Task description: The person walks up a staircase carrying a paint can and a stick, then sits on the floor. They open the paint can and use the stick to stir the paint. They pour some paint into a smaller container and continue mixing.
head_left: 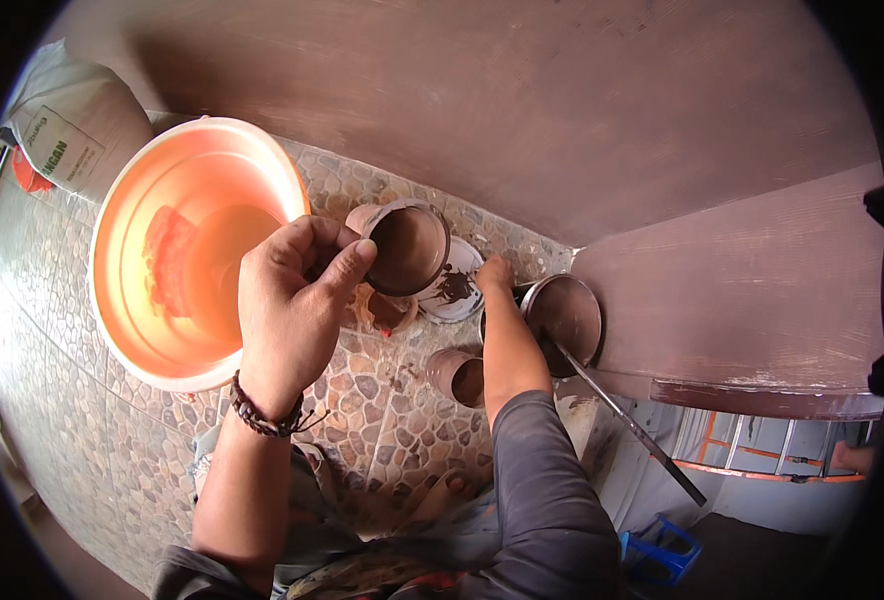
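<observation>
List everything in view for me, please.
Basin: one, orange, left
Sack: one, whitish, upper left
Red item: one, red, beside sack
Upper container: one, brown, centre
Disc: one, white with dark smears, centre
Rounded piece: one, brown, below upper container, kind unclear
Small container: one, brown, below disc
Bucket: one, brown inside, right of centre
Rod: one, dark grey, in bucket
Walls: two, brown, top and right
Floor: one, mottled brown, beneath
Metal frame: one, orange and silver, lower right
Stool: one, blue, lower right
Bracelet: one, dark brown, left wrist
Sleeves: two, dark grey, bottom
Left hand: one, bare, at upper container
Right hand: one, bare, beside disc
</observation>
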### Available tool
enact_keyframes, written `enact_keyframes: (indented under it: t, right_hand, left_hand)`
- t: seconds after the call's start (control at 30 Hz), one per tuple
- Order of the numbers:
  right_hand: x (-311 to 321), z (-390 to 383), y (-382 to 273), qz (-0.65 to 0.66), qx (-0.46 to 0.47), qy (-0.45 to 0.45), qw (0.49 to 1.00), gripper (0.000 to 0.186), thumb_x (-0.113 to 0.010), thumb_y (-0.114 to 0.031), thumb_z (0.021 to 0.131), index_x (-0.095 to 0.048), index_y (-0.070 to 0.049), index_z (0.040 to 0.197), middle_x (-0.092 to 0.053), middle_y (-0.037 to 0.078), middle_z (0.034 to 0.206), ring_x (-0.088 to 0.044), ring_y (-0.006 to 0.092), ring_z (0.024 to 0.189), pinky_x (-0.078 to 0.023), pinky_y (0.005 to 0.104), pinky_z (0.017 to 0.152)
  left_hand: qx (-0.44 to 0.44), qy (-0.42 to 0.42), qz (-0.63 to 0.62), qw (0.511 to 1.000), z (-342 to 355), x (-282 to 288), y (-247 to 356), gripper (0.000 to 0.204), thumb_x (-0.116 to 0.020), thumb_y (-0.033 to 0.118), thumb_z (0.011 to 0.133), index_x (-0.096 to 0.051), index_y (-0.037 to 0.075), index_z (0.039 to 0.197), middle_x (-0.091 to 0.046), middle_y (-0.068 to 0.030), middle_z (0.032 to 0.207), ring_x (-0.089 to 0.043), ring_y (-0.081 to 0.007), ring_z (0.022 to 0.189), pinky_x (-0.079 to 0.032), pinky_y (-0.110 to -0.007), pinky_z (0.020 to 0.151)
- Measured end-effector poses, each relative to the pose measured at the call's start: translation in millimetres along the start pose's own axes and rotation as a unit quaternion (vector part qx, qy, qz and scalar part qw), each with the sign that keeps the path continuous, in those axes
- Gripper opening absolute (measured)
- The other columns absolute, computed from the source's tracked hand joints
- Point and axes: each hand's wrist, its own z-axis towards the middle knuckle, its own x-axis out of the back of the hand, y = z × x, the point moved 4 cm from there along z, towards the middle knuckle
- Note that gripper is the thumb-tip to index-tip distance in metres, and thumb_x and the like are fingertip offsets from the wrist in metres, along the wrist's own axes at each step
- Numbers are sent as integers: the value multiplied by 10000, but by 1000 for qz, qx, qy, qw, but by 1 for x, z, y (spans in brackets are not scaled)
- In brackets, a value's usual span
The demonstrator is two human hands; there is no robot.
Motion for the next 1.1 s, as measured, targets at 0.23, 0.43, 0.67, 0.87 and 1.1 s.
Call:
enact_keyframes:
  t: [0.23,0.43,0.67,0.87,1.1]
  right_hand:
    - [10,-8,-11,-84,46,-7,995,236,-535,-127,851,-712,-57,990,-656,184,1098,-620,348,1058,-511,419,878]
    - [78,-30,-53,-166,265,131,941,222,-483,-93,850,-651,12,951,-651,220,1015,-651,353,932,-524,424,810]
    - [126,-81,-78,-295,460,271,792,120,-499,-107,832,-581,-46,894,-588,106,859,-594,266,836,-473,382,760]
    - [92,-126,-51,-231,588,230,740,87,-525,-109,789,-586,-58,826,-551,78,821,-549,233,829,-433,359,763]
    - [111,-144,-20,-62,428,148,889,75,-634,-125,815,-649,-52,823,-638,122,831,-634,308,802,-499,427,693]
  left_hand:
    - [-4,3,13,1000,1,6,-2,94,-676,63,846,-641,-17,813,-623,10,697,-528,-28,628,-433,-197,575]
    - [-12,8,-6,1000,9,9,-7,94,-673,60,845,-639,-24,819,-629,2,719,-536,-33,648,-441,-201,598]
    - [-10,2,-4,1000,16,7,-7,94,-674,69,843,-645,-17,817,-623,7,712,-532,-34,654,-436,-195,603]
    - [-16,11,-20,1000,15,13,-5,113,-671,88,849,-645,-17,816,-623,7,718,-533,-36,662,-436,-197,612]
    - [-12,1,-26,1000,17,14,-6,126,-674,94,853,-641,-25,828,-616,15,722,-534,-38,663,-437,-196,617]
